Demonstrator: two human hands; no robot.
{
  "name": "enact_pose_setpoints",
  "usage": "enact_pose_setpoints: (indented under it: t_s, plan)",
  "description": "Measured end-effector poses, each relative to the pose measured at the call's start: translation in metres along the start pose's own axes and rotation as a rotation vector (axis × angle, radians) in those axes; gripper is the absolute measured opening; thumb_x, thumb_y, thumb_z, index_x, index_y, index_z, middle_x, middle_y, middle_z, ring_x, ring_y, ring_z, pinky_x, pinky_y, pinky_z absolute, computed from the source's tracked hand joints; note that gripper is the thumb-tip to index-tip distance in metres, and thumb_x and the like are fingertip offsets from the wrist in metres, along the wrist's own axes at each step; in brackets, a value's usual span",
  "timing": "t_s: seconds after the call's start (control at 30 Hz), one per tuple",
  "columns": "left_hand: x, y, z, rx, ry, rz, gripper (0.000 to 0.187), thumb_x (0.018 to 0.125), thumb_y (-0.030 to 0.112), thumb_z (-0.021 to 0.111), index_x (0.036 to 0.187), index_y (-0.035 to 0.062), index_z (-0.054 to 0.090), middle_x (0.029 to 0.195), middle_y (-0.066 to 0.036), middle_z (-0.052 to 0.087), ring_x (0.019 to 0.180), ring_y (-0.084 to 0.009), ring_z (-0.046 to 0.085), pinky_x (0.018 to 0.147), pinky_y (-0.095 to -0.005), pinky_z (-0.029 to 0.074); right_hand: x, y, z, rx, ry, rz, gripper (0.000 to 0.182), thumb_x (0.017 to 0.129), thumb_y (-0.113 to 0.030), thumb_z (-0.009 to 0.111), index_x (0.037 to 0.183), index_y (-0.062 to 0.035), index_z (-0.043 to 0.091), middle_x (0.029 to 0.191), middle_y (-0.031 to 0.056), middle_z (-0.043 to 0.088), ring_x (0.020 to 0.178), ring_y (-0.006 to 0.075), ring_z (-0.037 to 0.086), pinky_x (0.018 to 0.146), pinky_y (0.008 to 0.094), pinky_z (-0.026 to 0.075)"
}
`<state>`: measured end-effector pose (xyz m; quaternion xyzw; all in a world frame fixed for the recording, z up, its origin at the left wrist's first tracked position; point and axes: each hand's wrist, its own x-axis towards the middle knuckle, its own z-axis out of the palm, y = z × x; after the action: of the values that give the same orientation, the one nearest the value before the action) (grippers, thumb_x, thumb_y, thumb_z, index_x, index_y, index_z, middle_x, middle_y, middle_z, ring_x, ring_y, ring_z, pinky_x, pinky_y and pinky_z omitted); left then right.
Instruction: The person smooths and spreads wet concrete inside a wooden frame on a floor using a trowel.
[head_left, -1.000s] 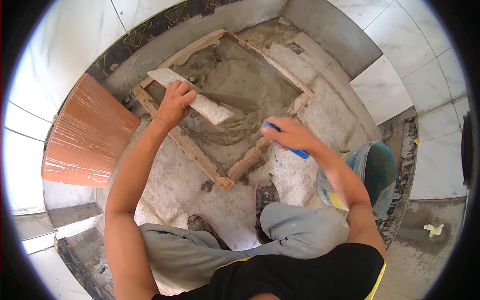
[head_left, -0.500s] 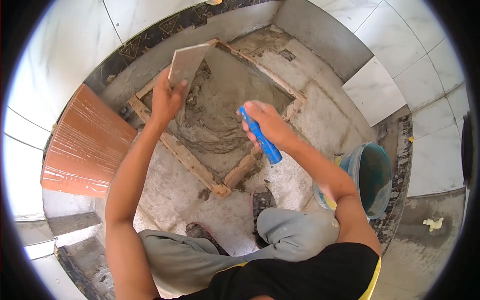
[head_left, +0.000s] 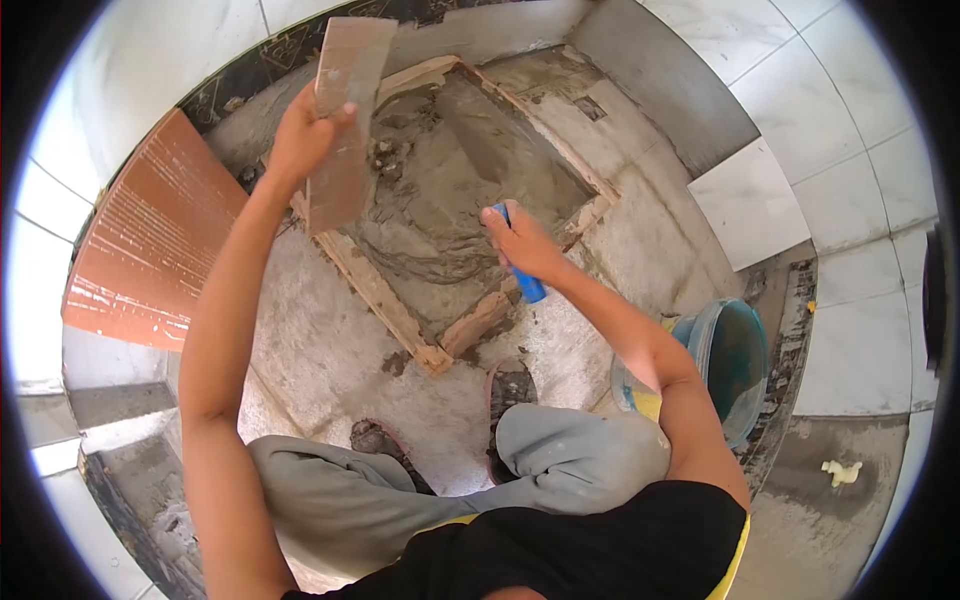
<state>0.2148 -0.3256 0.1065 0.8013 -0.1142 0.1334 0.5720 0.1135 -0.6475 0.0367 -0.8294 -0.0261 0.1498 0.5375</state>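
Note:
My left hand point(head_left: 308, 138) grips a narrow brownish tile piece point(head_left: 343, 150) by its side, tilted up over the left edge of a brick-edged square. Wet grey mortar point(head_left: 430, 215) with swirled ridges fills that square. My right hand point(head_left: 520, 240) is wrapped round the blue handle point(head_left: 530, 287) of a tool above the mortar, near the square's right side. A grey blade point(head_left: 474, 143) shows beyond this hand, over the mortar.
Reddish-brown ribbed tile point(head_left: 150, 235) leans at the left wall. A white tile point(head_left: 750, 205) stands at the right wall. A teal bucket point(head_left: 737, 370) is beside my right arm. A pale tap fitting point(head_left: 841, 472) sticks out at the lower right.
The tile piece in my left hand has turned and shows more of its face. My right hand still holds the blue handle, now steeper. The whole view has shifted slightly.

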Motion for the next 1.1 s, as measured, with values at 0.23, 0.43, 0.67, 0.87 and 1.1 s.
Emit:
enact_pose_setpoints:
  t_s: [0.23,0.43,0.67,0.87,1.1]
  plan:
    - [-0.048,-0.109,-0.055,0.092,-0.229,-0.358,0.037,0.09,0.014,0.066,0.124,0.0011,0.059,0.107,-0.01,0.07,0.101,-0.0186,0.062,0.09,-0.0338,0.047,-0.022,-0.035,0.001,-0.417,-0.177,0.089,0.044,0.096,-0.039,0.056,0.101,0.0047,0.052,0.072,0.0171,0.062,0.064,0.0313,0.066,0.057,0.0437,0.053]
    - [-0.079,-0.151,-0.057,0.158,-0.4,-0.37,0.038,0.09,0.011,0.065,0.127,0.0012,0.059,0.109,-0.009,0.069,0.101,-0.0198,0.062,0.092,-0.0334,0.046,0.014,0.021,0.041,-0.929,-0.349,-0.082,0.046,0.096,-0.038,0.051,0.103,0.0058,0.061,0.1,0.0314,0.065,0.098,0.0476,0.063,0.084,0.0531,0.051]
    - [-0.103,-0.176,-0.045,0.1,-0.227,-0.291,0.047,0.088,0.01,0.065,0.133,0.0019,0.055,0.115,-0.014,0.069,0.108,-0.0242,0.062,0.095,-0.0354,0.045,0.023,0.02,0.008,-0.937,-0.272,0.067,0.047,0.097,-0.04,0.05,0.102,0.0041,0.064,0.11,0.0273,0.065,0.101,0.0438,0.064,0.086,0.0515,0.051]
    - [-0.103,-0.17,-0.048,0.173,-0.251,-0.3,0.049,0.087,0.011,0.068,0.133,0.0001,0.055,0.121,-0.017,0.067,0.113,-0.0261,0.062,0.098,-0.0368,0.044,0.065,0.017,0.001,-1.105,-0.156,0.127,0.049,0.097,-0.043,0.05,0.108,0.0032,0.064,0.11,0.0277,0.066,0.103,0.0445,0.063,0.087,0.0509,0.05]
    - [-0.116,-0.172,-0.054,0.145,-0.173,-0.23,0.052,0.086,0.015,0.071,0.133,-0.0002,0.055,0.12,-0.019,0.067,0.113,-0.0257,0.062,0.099,-0.0364,0.045,-0.011,-0.003,-0.024,-1.162,-0.107,0.037,0.049,0.097,-0.042,0.052,0.104,0.0055,0.06,0.1,0.0302,0.066,0.094,0.0464,0.064,0.081,0.0533,0.051]
